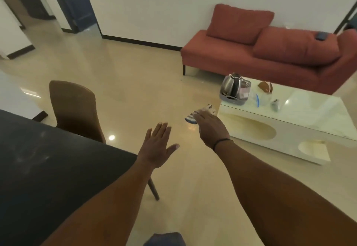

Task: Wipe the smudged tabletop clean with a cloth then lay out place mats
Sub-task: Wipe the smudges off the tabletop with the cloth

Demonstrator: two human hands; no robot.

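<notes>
Dark stone makes up the counter (48, 158) at my left, and pale smears show across its top, so the wiping looks not yet finished, or not yet begun. My right hand (209, 126) reaches out ahead of me, knuckles up, gripping a striped blue and white cloth (201, 113) whose ends stick out beyond my fingers. I take it that I hold it bunched like this simply to carry it; it hangs in the air over the floor, well apart from the dark counter and near the corner of the low white counter (289, 122). My left hand (158, 145) is released, palm down, fingers straight and spread, holding nothing, just past the near right corner of the dark counter. It seems held out for balance or ready to brace on that edge once I turn.

A brown chair (75, 110) stands tucked against the far edge of the dark counter. On the low white counter a steel kettle (231, 85) sits in a grey tray (231, 99) at the far left corner, with a clear plastic bag (262, 97) and a small pale gadget (276, 104) beside it. A red sofa (270, 52) stands beyond, against the wall. I see no place mats anywhere in view.

My guess is that the next move calls for swinging the cloth left onto the smeared top.
</notes>
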